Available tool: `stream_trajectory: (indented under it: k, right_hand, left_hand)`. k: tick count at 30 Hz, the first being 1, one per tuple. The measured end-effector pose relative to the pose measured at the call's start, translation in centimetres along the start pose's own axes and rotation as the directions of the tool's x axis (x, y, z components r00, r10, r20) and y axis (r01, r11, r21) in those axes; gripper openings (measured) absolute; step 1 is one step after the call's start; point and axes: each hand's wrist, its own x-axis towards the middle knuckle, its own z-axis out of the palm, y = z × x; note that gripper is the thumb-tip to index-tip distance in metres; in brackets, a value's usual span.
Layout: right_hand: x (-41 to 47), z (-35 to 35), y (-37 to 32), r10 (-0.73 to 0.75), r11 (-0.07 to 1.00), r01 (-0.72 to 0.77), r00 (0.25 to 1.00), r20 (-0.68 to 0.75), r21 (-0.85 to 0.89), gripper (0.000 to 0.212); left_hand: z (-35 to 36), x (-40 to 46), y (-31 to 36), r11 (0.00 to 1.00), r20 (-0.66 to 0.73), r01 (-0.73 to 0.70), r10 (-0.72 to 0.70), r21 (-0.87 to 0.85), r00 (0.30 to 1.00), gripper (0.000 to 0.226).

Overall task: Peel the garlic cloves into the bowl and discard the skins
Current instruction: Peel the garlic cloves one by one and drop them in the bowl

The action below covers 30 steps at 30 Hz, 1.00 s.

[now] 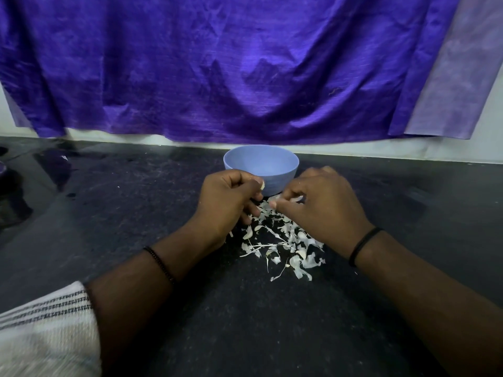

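Head view | my left hand (231,197) pinches a garlic clove (262,185) just before the bowl (261,168) | right hand (318,205) pinches skin | skins (285,240) piled beneath both hands on desk, undiscarded | bowl contents hidden

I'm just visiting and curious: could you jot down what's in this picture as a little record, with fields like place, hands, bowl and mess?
place: dark stone counter, purple cloth hanging behind
left hand: curled, pinching a garlic clove
right hand: fingers curled, pinching a bit of skin
bowl: light blue, just beyond the hands; contents hidden from this angle
garlic skins: loose pile on the counter between the wrists
wrists: a dark band on each
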Motion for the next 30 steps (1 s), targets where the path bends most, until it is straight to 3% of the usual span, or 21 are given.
stream_trajectory:
  k: [3, 5, 10, 12, 14, 18, 21, 27, 30]
  right_hand:
    - [0.2, -0.1, -0.1, 0.012, 0.998, -0.005, 0.993, -0.121, 0.057, 0.025]
    - [0.2, -0.2, -0.1, 0.025, 0.997, -0.018, 0.995, -0.093, 0.077, 0.012]
    - [0.1, 0.2, -0.5, 0.008, 0.995, -0.003, 0.999, -0.052, 0.096, 0.014]
    - [0.0, 0.2, -0.5, 0.033, 0.981, -0.024, 0.999, -0.043, 0.190, 0.036]
    - [0.0, 0.2, -0.6, 0.044, 0.957, -0.034, 0.999, -0.031, 0.287, 0.043]
    - [-0.1, 0.9, -0.9, 0.013, 0.941, 0.016, 0.997, -0.082, 0.339, 0.018]
    - [0.0, 0.9, -0.7, 0.084, 0.920, -0.039, 0.991, -0.100, 0.390, 0.007]
    - [0.7, 0.6, -0.8, 0.215, 0.855, -0.156, 0.975, -0.063, 0.494, 0.006]
    - [2.5, 0.5, -0.9, 0.243, 0.859, -0.156, 0.963, -0.120, 0.488, 0.011]
  left_hand:
    - [0.1, -0.2, 0.1, 1.000, 0.012, 0.016, -0.015, -0.019, 1.000, 0.013]
    - [0.2, -0.2, 0.2, 0.999, 0.017, 0.029, -0.029, -0.038, 0.999, 0.015]
    - [0.1, -0.2, 0.2, 0.997, 0.016, 0.046, -0.045, -0.062, 0.999, 0.019]
    - [0.1, -0.2, 0.3, 0.997, 0.014, 0.056, -0.056, -0.061, 0.998, 0.019]
    - [0.1, -0.3, 0.4, 0.996, 0.015, 0.066, -0.065, -0.063, 0.998, 0.017]
    - [0.1, -0.4, 0.4, 0.997, 0.059, 0.063, -0.061, -0.041, 0.996, 0.021]
    - [0.0, -0.4, 0.5, 0.999, 0.098, 0.048, -0.048, 0.000, 0.994, 0.021]
    - [-1.1, 1.2, -0.6, 0.977, -0.171, -0.042, 0.079, 0.207, 0.982, 0.027]
    - [-1.2, 1.3, -0.8, 0.966, -0.194, -0.067, 0.117, 0.249, 0.974, 0.029]
